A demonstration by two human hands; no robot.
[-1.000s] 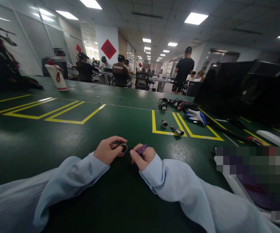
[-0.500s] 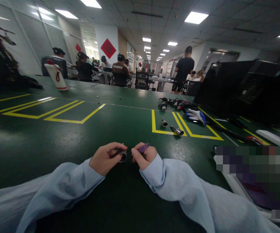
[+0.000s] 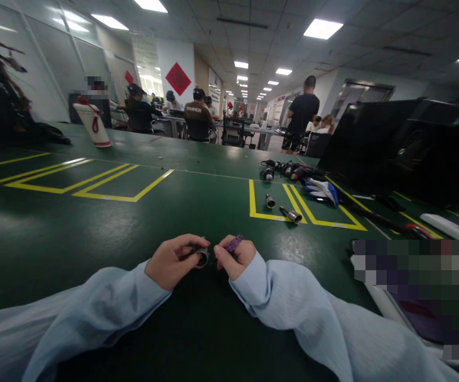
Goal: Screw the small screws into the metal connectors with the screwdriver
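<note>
My left hand (image 3: pixel 176 261) pinches a dark metal cylindrical part (image 3: pixel 202 258) between thumb and fingers, its round hollow end turned toward my right hand. Close beside it, my right hand (image 3: pixel 235 257) is closed around a small tool with a purple translucent handle (image 3: pixel 235 243). The handle sticks up past the index finger, and the tool's lower end is thin, dark and hard to make out near the metal part. Both hands are just above the green tabletop (image 3: pixel 134 233). Whether the tool touches the part, I cannot tell.
Two metal cup-ended parts with shafts, one (image 3: pixel 270 201) upright-looking and one (image 3: pixel 292 214) lying, sit by yellow tape. Behind are several black-and-metal tools (image 3: pixel 268 173) and a blue-white glove (image 3: pixel 320 191). A white cup (image 3: pixel 93 124) stands far left; black equipment (image 3: pixel 388 143) stands right.
My right hand has shifted slightly left, closer to the metal part, and the purple handle tilts a little differently. My left hand stays nearly in place, its grip unchanged.
</note>
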